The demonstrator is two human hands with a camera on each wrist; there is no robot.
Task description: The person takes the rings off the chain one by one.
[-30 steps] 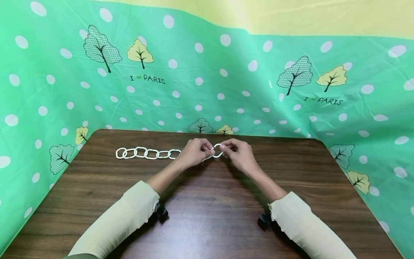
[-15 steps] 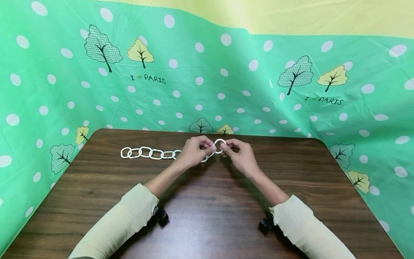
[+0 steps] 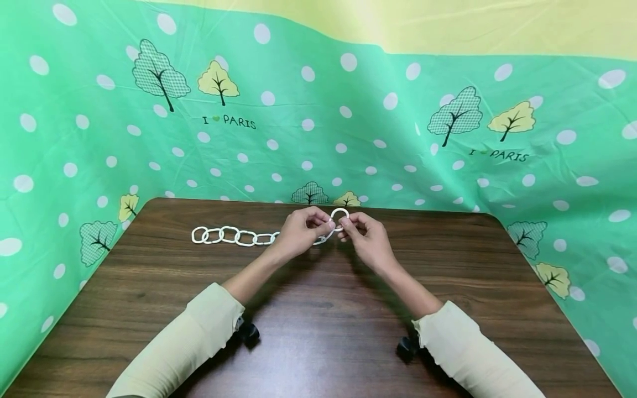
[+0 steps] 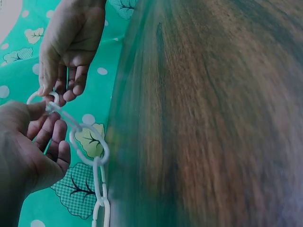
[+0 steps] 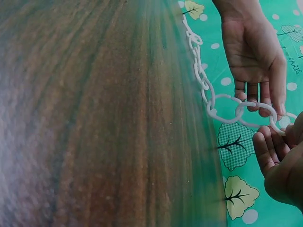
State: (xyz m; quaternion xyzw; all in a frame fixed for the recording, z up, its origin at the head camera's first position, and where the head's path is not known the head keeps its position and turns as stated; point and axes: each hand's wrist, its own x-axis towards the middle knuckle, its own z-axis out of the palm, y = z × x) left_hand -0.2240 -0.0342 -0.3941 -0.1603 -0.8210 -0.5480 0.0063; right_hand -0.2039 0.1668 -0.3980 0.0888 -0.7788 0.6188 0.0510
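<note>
A chain of white links [image 3: 246, 239] lies along the far part of the brown table, its left end stretched out flat. My left hand [image 3: 304, 231] pinches the chain near its right end, between thumb and fingertips. On the other side, my right hand [image 3: 369, 236] pinches the end link [image 3: 340, 210], which stands up between both hands. In the left wrist view, several links [image 4: 90, 142] hang from the fingers down towards the table edge. The right wrist view shows linked loops [image 5: 255, 113] between the two hands; fingertips partly cover the end link.
The wooden table [image 3: 318, 331] has its far edge just behind the hands. A green polka-dot cloth [image 3: 318, 110] with printed trees hangs behind and around it. Small black devices [image 3: 249, 333] sit under both sleeve cuffs.
The chain's left end has slid to the right along the table. The end link between the hands has risen and turned more upright. Both hands stay nearly in place.
</note>
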